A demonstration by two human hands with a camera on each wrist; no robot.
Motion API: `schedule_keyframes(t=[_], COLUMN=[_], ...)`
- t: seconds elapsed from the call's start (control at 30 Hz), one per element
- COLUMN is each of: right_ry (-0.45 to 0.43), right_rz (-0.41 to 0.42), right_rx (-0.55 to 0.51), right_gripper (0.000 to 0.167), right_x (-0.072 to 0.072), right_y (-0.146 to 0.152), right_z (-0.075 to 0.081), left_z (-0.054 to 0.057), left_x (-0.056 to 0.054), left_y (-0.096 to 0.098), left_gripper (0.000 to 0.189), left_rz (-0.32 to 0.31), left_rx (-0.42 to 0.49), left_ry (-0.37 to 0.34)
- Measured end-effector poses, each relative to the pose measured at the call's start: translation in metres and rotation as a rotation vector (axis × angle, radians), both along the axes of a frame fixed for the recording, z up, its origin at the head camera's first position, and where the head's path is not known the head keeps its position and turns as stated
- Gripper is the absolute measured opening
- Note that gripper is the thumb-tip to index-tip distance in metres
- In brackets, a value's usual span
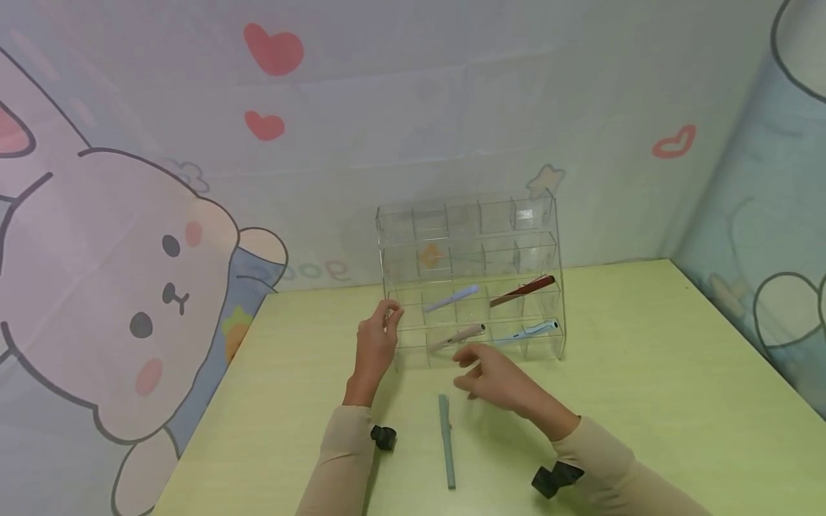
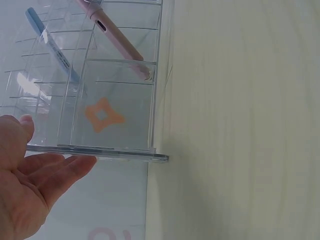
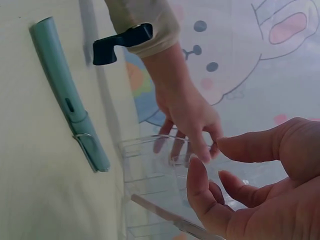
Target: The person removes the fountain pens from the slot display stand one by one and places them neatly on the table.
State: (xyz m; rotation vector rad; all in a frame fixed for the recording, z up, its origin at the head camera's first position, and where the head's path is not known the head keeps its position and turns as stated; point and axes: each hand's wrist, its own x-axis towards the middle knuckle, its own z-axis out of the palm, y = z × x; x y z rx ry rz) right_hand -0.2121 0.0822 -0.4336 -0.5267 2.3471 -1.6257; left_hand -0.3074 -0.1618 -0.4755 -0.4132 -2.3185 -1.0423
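Note:
A clear acrylic tiered rack (image 1: pixel 466 244) stands at the back of the table. My left hand (image 1: pixel 377 344) holds its left side panel, thumb on one face and fingers on the other, as the left wrist view shows. My right hand (image 1: pixel 495 378) is in front of the bottom tier with bent, relaxed fingers and nothing between them. Just below it, a green pen (image 1: pixel 447 441) lies on the table. Two pens, lilac (image 1: pixel 453 297) and dark red (image 1: pixel 524 290), lean in the rack's third tier. A pinkish pen (image 1: pixel 459 335) and a light blue pen (image 1: pixel 529 330) rest in the bottom one.
The yellow-green table (image 1: pixel 652 387) extends to both sides of the rack. Behind it hangs a cloth backdrop (image 1: pixel 361 100) printed with a rabbit and hearts. A black wrist camera (image 1: pixel 556 479) sits on the right sleeve, another (image 1: pixel 383 438) on the left.

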Motion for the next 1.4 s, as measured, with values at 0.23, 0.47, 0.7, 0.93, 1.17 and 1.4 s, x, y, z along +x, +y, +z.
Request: schedule_keyframes(t=[0.23,0.47,0.7,0.93,1.17,1.4], right_ry=[0.010,0.041,0.141,0.206,0.249,0.268], right_rz=[-0.043,-0.102,-0.176,-0.264,-0.346,-0.424], right_rx=[-0.038,-0.043,0.037,0.031,0.005,-0.036], right_gripper=[0.039,0.039,0.041,0.037,0.037,0.037], right_x=[-0.002,-0.014,-0.020,-0.024,-0.028,-0.034], right_y=[0.014,0.033,0.047,0.052,0.063,0.077], right_z=[0.017,0.025,0.029,0.031,0.034,0.034], left_z=[0.000,0.000,-0.001,0.000,-0.001,-0.005], left_x=[0.001,0.000,0.000,-0.001,0.000,-0.002], left_y=[0.000,0.000,-0.001,0.000,0.001,-0.001], left_gripper=[0.017,0.018,0.017,0.018,0.015,0.017], left_rz=[0.005,0.009,0.009,0.006,0.007,0.012], left_rx=[0.001,0.000,-0.001,0.001,0.011,0.007], left_ry=[-0.040,-0.049,-0.051,-0.049,-0.038,-0.023])
